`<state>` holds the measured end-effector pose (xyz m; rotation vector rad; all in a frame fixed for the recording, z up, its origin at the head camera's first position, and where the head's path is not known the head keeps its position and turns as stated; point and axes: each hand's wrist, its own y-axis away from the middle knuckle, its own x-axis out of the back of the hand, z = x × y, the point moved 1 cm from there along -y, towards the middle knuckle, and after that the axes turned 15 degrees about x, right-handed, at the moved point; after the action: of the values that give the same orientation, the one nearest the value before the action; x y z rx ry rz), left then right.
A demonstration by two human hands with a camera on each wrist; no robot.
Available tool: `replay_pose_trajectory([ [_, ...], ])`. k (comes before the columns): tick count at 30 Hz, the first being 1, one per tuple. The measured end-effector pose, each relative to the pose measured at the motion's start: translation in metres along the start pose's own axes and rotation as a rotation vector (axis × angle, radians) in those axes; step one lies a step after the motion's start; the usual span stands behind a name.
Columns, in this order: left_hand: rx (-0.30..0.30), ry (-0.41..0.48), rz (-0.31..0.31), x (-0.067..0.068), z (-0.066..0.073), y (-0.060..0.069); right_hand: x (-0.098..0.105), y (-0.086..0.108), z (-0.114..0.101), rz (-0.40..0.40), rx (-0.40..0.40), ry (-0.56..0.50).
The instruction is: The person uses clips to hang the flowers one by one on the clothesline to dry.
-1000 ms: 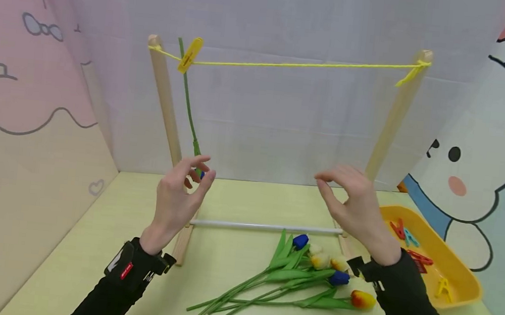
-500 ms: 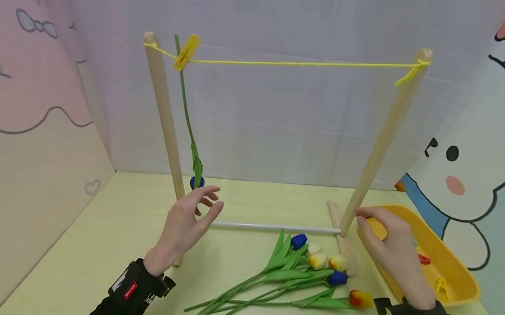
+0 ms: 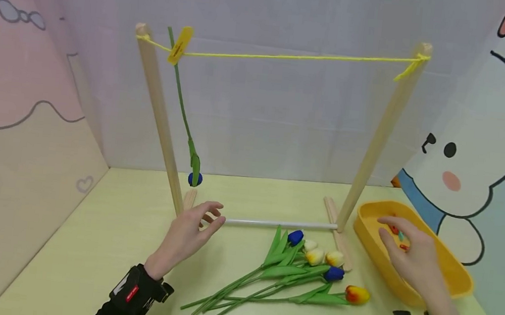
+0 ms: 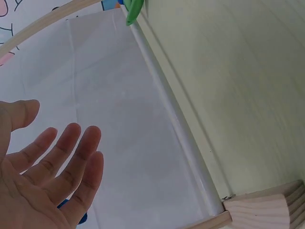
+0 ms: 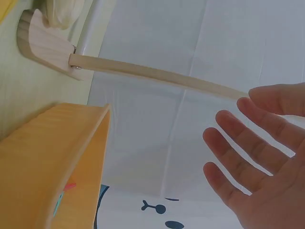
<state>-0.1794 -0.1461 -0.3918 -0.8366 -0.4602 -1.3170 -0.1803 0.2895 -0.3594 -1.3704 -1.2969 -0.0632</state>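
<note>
My left hand hovers over the table near the rack's left post, holding nothing, its fingers loosely bent in the left wrist view. My right hand is above the yellow basket, also with nothing in it. Red and teal clothespins show partly in that basket, half hidden by the hand. A blue tulip hangs head down from the yellow string, held by a yellow clothespin. Several artificial tulips lie on the table between my hands, in blue, white-yellow and orange.
A wooden rack has a left post, a right post and a white crossbar low between them. Its feet rest on the pale table. A white sheet hangs behind, and cartoon-printed panels flank both sides.
My right hand has moved right and down from beside the right post to over the basket. My left hand has dropped away from the hanging tulip. The view has shifted slightly.
</note>
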Motion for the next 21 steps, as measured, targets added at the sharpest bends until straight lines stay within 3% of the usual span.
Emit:
replay_pose_trajectory([
  [5,0.004,-0.088,-0.054,-0.010,-0.009,0.001,0.005,-0.002,0.014,0.021,0.051,0.018],
  [10,0.045,-0.136,-0.129,-0.018,-0.015,0.005,0.018,-0.025,0.025,-0.075,0.104,0.054],
  [16,0.069,-0.129,-0.147,-0.018,-0.015,0.005,0.027,-0.053,0.041,-0.265,0.066,0.066],
  [21,0.075,-0.129,-0.149,-0.017,-0.013,0.004,0.024,-0.081,0.067,-0.535,0.008,0.068],
])
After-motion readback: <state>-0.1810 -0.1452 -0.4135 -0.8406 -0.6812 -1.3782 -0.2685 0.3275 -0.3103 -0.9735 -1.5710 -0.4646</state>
